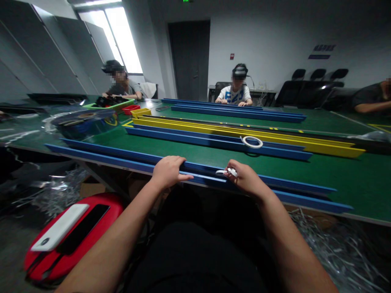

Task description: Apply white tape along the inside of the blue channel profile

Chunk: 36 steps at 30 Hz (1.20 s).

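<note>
Frame centre: left hand [169,171] loosely spread, resting on blue channel [104,159]; right hand [244,177] closed around white tape [232,172]. Best keep tape taut, straight.

White item [233,172] partly hidden by right hand [242,176], wall lettering [324,48] blurred

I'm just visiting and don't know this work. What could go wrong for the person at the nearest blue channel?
The nearest blue channel lies along the near edge of the green table, so a hard push might slide or tip it off. The left hand rests on it, which may help.

The small white piece in the right hand could slip and get lost among the tangled strips below the table.
</note>
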Available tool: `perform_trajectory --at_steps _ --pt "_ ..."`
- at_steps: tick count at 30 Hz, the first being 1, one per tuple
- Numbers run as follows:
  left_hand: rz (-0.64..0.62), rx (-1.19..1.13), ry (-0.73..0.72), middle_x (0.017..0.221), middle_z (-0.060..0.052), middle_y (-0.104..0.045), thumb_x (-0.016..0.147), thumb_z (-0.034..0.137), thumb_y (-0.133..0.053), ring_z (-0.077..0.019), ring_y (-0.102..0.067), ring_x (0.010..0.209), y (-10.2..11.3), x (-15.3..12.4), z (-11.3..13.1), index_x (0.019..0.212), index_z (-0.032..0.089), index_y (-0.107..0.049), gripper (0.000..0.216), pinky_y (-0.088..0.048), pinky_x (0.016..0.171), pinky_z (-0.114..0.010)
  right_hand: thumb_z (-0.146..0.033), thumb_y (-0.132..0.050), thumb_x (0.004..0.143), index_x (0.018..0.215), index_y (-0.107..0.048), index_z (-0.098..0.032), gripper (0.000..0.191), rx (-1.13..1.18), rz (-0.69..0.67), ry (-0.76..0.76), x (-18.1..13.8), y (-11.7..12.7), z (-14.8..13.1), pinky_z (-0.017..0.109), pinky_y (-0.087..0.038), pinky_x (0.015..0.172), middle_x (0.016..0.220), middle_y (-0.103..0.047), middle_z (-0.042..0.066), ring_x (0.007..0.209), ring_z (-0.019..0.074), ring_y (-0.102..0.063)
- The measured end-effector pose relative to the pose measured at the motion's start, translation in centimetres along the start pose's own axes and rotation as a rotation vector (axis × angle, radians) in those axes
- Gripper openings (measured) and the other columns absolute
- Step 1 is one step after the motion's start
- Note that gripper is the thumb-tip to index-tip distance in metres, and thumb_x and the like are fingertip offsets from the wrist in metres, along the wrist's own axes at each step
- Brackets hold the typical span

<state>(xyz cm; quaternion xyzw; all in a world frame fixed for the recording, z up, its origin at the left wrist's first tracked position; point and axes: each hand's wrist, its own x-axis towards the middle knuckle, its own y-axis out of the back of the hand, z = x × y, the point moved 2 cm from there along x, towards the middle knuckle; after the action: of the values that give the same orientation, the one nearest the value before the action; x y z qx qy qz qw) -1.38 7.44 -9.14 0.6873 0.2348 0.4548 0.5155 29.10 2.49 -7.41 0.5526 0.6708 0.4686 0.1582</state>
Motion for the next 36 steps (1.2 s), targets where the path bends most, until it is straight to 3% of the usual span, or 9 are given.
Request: perform_trajectory --at_steps 3,10,14,20,27,36 --pt "0.004 -0.003 -0.007 0.114 -0.009 -0.069 0.074 0.082 -0.053 -0.0289 -0.063 0.106 0.01 -0.02 0.02 0.117 0.023 -0.063 0.074 -0.045 0.093 -0.038 -0.03 -0.054 0.09 0.097 -0.057 -0.024 0.01 0.013 0.013 0.005 0.0 0.06 -0.05 0.026 -0.04 0.066 0.083 -0.067 0.002 0.072 0.0175 -0.059" --pt "0.018 -0.013 -0.007 0.115 -0.01 -0.069 0.074 0.082 -0.053 -0.0297 -0.063 0.107 -0.08 -0.08 -0.09 0.118 0.023 -0.063 0.075 -0.045 0.093 -0.039 -0.015 -0.052 0.085 0.109 -0.062 -0.024 0.027 0.012 -0.014 0.08 0.24 -0.03 0.09 0.032 -0.044 0.086 0.11 -0.068 0.006 0.1 0.0218 -0.061" --pt "0.012 -0.015 -0.008 0.115 -0.009 -0.069 0.074 0.082 -0.053 -0.0292 -0.063 0.108 -0.13 -0.08 -0.14 0.118 0.023 -0.062 0.075 -0.045 0.094 -0.039 -0.031 -0.049 0.093 0.099 -0.06 -0.022 0.015 0.036 0.037 0.037 0.33 -0.04 0.31 0.031 -0.044 0.077 0.098 -0.067 0.007 0.086 0.0198 -0.061" --pt "0.018 -0.014 -0.008 0.114 -0.009 -0.069 0.074 0.082 -0.054 -0.0285 -0.063 0.107 -0.1 -0.06 -0.11 0.117 0.023 -0.062 0.073 -0.044 0.093 -0.038 -0.046 -0.055 0.091 0.094 -0.052 -0.022 0.024 0.054 0.052 -0.039 0.25 -0.17 0.25 0.027 -0.038 0.062 0.08 -0.063 0.003 0.068 0.0168 -0.054" --pt "0.032 -0.008 -0.016 0.113 -0.009 -0.07 0.074 0.083 -0.051 -0.0288 -0.063 0.105 -0.12 -0.1 -0.03 0.117 0.021 -0.063 0.077 -0.045 0.092 -0.039 -0.027 -0.053 0.088 0.093 -0.056 -0.022 0.007 0.017 0.017 -0.011 0.05 0.11 -0.15 0.025 -0.035 0.063 0.082 -0.064 0.002 0.071 0.0163 -0.054" --pt "0.038 -0.01 -0.014 0.113 -0.01 -0.07 0.074 0.084 -0.051 -0.0292 -0.063 0.105 -0.27 -0.11 -0.15 0.117 0.021 -0.063 0.077 -0.045 0.092 -0.039 -0.019 -0.052 0.082 0.088 -0.05 -0.023 0.008 -0.07 0.02 0.006 0.22 -0.09 -0.01 0.026 -0.036 0.066 0.084 -0.058 0.002 0.074 0.0164 -0.052"
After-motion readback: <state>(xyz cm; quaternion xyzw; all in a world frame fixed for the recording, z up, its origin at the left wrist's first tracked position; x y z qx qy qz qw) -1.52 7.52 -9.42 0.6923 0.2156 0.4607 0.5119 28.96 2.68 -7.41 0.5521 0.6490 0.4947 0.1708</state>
